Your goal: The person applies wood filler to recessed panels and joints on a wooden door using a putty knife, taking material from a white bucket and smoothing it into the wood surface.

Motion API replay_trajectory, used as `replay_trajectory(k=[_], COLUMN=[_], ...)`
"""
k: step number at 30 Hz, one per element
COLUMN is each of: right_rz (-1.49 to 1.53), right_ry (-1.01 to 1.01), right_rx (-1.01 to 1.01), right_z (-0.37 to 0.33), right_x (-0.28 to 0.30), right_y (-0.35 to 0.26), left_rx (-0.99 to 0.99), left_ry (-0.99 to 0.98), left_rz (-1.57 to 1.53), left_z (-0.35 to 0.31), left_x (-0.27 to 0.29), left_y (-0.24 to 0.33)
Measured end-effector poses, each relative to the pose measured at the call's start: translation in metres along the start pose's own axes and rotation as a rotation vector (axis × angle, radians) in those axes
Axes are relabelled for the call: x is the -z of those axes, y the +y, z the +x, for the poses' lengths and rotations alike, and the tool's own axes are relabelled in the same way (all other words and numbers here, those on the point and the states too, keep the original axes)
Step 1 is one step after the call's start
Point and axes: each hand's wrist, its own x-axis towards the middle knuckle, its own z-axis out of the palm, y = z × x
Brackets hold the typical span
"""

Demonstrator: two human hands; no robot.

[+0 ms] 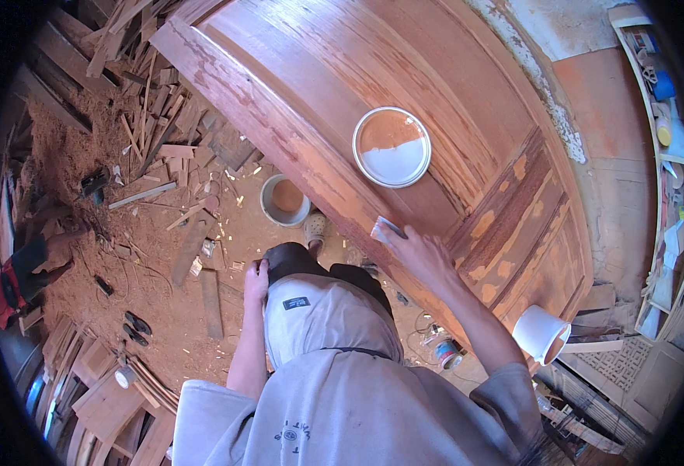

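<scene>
My right hand [415,250] reaches over the near edge of a reddish-brown panelled wooden door [311,116]. Pinched in its fingers is a small flat pale piece with a dark grey side, apparently folded sandpaper [384,228], held against the door's edge rail. Orange-brown patches mark the wood, mostly at the right end. Beyond that hand, a round white lid [412,165] lies on the door, part orange-brown and part white inside. My left hand [256,281] rests on my knee, seemingly holding nothing; its fingers partly show.
Below the door, a white bucket [286,217] holds orange-brown material. Another white bucket [540,332] tilts at the door's right corner, near a small paint can [448,354]. Wood scraps [163,116] and sawdust cover the floor at left. Another person's leg [54,248] shows at far left.
</scene>
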Motion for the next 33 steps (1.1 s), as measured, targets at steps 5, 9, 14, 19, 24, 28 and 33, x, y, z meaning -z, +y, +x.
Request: replay_trajectory(k=[5, 9, 14, 19, 24, 28, 33], right_rz=[-0.135, -0.089, 0.016, 1.305, 2.109, 2.079, 2.087], right_ry=[-0.038, -0.139, -0.067, 0.228, 0.659, 0.699, 0.878], right_rx=[-0.022, -0.057, -0.094, -0.497, -0.680, -0.815, -1.096], right_z=[0.011, 0.011, -0.031, -0.083, -0.134, -0.167, -0.223], right_x=[-0.006, 0.017, 0.003, -0.036, -0.113, -0.172, -0.254], right_y=[0.015, 0.016, 0.050, 0.042, -0.019, -0.061, -0.096], left_rx=[0.017, 0.029, -0.004, 0.046, -0.074, -0.172, -0.264], left_ry=[0.042, 0.074, 0.096, 0.057, -0.070, -0.210, -0.380], left_rz=[-0.045, -0.008, 0.086, 0.189, 0.334, 0.442, 0.474], left_z=[-0.009, -0.016, -0.018, -0.012, 0.011, 0.033, 0.070], left_x=[0.001, 0.014, 0.016, 0.019, 0.000, -0.008, -0.045], left_y=[-0.014, -0.039, -0.023, -0.027, 0.012, 0.039, 0.065])
